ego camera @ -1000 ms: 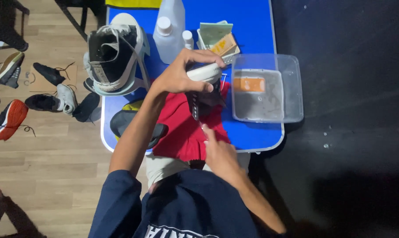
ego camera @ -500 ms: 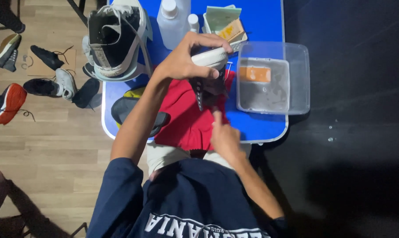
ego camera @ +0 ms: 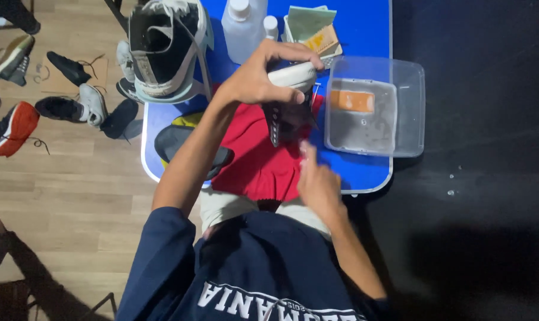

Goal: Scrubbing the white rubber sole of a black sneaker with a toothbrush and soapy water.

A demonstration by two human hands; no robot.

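Since the earlier frame, both hands have kept their places while the view has tilted a little toward the table. Nearest the body, the right hand (ego camera: 317, 181) hovers over the near edge of the red cloth (ego camera: 257, 160); it is blurred, so whether it grips anything cannot be told. Beyond it, the left hand (ego camera: 263, 74) is clamped round the white toe of a dark shoe (ego camera: 287, 104) held above the cloth's far end. Right of the cloth sits a clear tub (ego camera: 409, 107) with an orange sponge (ego camera: 351, 100). Beyond the cloth stand a plastic bottle (ego camera: 240, 30) and a big sneaker (ego camera: 165, 50).
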